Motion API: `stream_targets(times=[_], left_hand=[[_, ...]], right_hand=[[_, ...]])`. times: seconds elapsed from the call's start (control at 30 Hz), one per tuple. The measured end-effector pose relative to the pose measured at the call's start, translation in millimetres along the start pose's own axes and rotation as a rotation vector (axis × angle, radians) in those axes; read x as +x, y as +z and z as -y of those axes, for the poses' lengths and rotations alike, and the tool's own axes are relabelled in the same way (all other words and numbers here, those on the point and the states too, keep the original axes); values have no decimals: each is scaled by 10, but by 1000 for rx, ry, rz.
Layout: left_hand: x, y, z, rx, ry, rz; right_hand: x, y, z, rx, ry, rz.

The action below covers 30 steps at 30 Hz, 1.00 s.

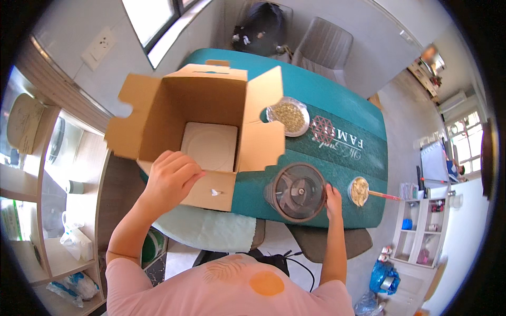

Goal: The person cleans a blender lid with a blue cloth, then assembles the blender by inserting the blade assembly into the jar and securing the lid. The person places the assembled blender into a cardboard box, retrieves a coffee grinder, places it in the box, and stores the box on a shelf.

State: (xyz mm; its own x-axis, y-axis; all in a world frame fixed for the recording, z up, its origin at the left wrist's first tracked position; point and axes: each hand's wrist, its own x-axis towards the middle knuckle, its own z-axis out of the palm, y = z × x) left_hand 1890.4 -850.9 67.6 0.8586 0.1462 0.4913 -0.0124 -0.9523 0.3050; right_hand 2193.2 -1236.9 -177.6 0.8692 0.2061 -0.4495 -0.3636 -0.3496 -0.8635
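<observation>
An open cardboard box [213, 100] stands on the green table covering, its flaps spread and a white moulded insert [211, 144] at its bottom. My left hand [172, 181] is over the box's near rim with fingers curled; the fingertips are partly hidden, so a grip on the cardboard cannot be made out. To the right of the box, my right hand [334, 199] grasps the side of a clear food processor bowl [294, 205] with a brown rim. Inside that bowl is a bladed metal piece [301, 191].
Beyond the processor bowl is a dish of small greenish grains [290, 117]. A small bowl of pale flakes [359, 191] with a red-and-wood stick [383, 195] across its rim is near the table's right end. Chairs [324, 47] line the far side; open shelving [59, 252] flanks the left.
</observation>
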Motion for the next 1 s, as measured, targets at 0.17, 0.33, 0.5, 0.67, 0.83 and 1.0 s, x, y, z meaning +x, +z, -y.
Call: stream_targets(times=[0.17,0.33,0.5,0.67,0.83,1.0], left_hand=[[-3,51,-149,107,-118,51],[-224,318,-675,-408,31,-1],[-695,2170,-622,-800,-651,346],[-375,2695,-610,-1110,-1080,438],[-221,2468,-980,-1168,-979,258],[579,1382,-1465,-1386,-855,268]], right_hand=[[-140,144,174,60,-7,1],[-97,125,156,-32,-133,-38],[-94,32,503,-198,-41,181],[-73,-78,569,-153,25,314],[-201,-186,600,53,-16,241],[-649,-732,1641,236,-255,231]])
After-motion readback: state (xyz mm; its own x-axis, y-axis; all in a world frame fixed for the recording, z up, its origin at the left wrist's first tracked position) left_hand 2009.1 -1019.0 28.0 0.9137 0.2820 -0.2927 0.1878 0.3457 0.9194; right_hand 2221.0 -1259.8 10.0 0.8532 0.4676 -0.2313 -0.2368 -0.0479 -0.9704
